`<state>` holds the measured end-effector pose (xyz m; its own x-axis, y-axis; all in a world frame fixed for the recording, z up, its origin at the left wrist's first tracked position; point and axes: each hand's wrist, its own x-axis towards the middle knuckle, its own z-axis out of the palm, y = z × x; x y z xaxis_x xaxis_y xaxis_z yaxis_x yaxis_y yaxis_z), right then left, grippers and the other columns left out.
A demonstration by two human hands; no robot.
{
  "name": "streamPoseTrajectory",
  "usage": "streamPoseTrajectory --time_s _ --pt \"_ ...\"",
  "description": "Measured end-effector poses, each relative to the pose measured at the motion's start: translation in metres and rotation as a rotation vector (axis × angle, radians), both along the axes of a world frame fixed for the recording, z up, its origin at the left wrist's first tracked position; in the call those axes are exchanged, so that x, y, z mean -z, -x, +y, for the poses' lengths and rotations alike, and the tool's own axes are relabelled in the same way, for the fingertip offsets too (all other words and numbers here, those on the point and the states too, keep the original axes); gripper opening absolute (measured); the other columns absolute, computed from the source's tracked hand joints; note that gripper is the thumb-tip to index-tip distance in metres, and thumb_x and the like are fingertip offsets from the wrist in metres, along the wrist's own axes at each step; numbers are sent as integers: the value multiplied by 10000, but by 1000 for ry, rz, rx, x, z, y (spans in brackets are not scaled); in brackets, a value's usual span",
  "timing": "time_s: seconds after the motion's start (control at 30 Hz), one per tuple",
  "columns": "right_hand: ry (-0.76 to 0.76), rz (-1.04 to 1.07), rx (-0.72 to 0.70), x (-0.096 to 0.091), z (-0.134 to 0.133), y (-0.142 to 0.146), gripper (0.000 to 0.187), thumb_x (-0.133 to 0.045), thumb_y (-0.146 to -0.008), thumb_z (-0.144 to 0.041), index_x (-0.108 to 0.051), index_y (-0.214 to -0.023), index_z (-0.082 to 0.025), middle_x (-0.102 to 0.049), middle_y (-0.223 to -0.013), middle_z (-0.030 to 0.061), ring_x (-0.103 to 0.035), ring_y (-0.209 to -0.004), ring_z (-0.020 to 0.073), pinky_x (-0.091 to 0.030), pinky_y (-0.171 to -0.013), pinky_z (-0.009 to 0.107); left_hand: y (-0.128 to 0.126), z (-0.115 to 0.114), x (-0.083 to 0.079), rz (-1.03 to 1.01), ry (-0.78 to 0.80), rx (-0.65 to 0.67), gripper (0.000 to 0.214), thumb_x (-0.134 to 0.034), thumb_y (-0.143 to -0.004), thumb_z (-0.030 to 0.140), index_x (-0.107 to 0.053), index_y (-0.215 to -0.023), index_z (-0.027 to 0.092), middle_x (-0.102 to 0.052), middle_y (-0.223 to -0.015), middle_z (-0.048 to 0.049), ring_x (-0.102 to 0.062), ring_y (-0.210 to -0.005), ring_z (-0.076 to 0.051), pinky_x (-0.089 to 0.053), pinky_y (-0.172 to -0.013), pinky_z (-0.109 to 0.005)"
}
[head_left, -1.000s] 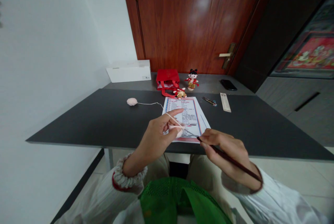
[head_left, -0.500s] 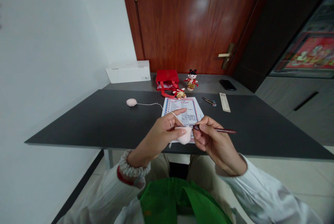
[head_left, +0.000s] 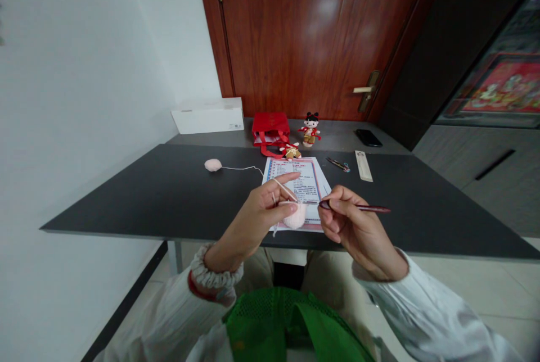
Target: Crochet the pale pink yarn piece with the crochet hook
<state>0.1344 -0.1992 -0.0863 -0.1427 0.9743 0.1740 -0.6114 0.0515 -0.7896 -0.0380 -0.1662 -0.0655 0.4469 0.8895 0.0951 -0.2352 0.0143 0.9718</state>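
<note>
Counted on and around the dark table are one left hand [head_left: 257, 221], one right hand [head_left: 358, 227], one crochet hook [head_left: 373, 208], one pink crocheted piece [head_left: 295, 217], one pink yarn ball [head_left: 213, 165], one printed sheet [head_left: 295, 179], one standing doll [head_left: 310, 129], one seated doll [head_left: 291, 152], one red gift bag [head_left: 270, 127], one white box [head_left: 206, 117], one phone [head_left: 368, 137], one door [head_left: 295, 30] and one door handle [head_left: 363, 90].

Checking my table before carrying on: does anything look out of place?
Mostly it looks orderly. The small plush doll seems to lie tipped over on the red bag's handles, unlike the taller doll standing upright behind it.
</note>
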Motion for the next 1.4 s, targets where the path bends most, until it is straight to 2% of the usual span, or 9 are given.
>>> streamPoseTrajectory --time_s 0.2,0.37,0.57,0.87,1.03,1.17,1.27,1.4 --pt "-50 -86 35 -1 3 -7 100 -623 -805 -177 -582 -714 -179 -611 -545 -26 -451 -387 58 -374 -355 147 1 0 -2 21 -41 -55 476 -678 -730 132 -573 -1192 179 -577 -710 37 -490 -611 -90 -413 -606 -230" --pt "-93 -166 96 -2 2 -9 84 -649 -781 -183 -593 -719 -180 -637 -551 -17 -473 -381 69 -395 -354 169 2 1 -3 94 -105 -94 336 -667 -730 133 -642 -1063 168 -590 -732 11 -511 -649 -113 -419 -658 -260" --pt "-100 -219 103 -8 4 -9 120 -667 -745 -184 -578 -665 -181 -624 -514 -18 -475 -359 80 -396 -330 182 2 -1 -3 134 -119 -114 461 -669 -726 143 -600 -1181 172 -600 -726 6 -522 -639 -122 -410 -641 -258" --pt "-117 -229 95 -9 6 -8 109 -632 -757 -163 -565 -673 -181 -641 -525 -13 -513 -366 89 -428 -347 187 3 -1 -4 174 -147 -116 397 -667 -737 163 -624 -1131 149 -602 -701 11 -551 -677 -131 -435 -693 -276" --pt "-78 -134 35 -6 7 -2 121 -622 -773 -185 -537 -687 -187 -655 -552 -9 -541 -383 103 -462 -360 202 2 -1 -5 165 -121 -99 505 -686 -717 156 -574 -1210 140 -629 -741 2 -579 -715 -145 -449 -726 -293" --pt "1 -7 -44 -4 6 3 107 -622 -782 -189 -541 -713 -189 -629 -549 -17 -495 -397 81 -429 -357 169 2 -2 -5 130 -67 -54 514 -700 -697 136 -580 -1196 163 -650 -782 -8 -598 -771 -156 -451 -743 -290" --pt "102 116 -110 -4 5 7 123 -613 -771 -163 -533 -678 -184 -592 -540 -26 -463 -423 64 -399 -364 137 1 -2 -5 91 -39 -12 410 -703 -694 129 -633 -1095 176 -668 -839 -33 -609 -829 -176 -454 -747 -294" --pt "239 265 -137 -3 5 10 126 -628 -724 -125 -537 -656 -180 -537 -561 -35 -482 -481 59 -405 -395 119 0 -2 -4 58 8 39 153 -697 -705 158 -673 -856 162 -668 -856 -53 -612 -832 -191 -462 -712 -299"
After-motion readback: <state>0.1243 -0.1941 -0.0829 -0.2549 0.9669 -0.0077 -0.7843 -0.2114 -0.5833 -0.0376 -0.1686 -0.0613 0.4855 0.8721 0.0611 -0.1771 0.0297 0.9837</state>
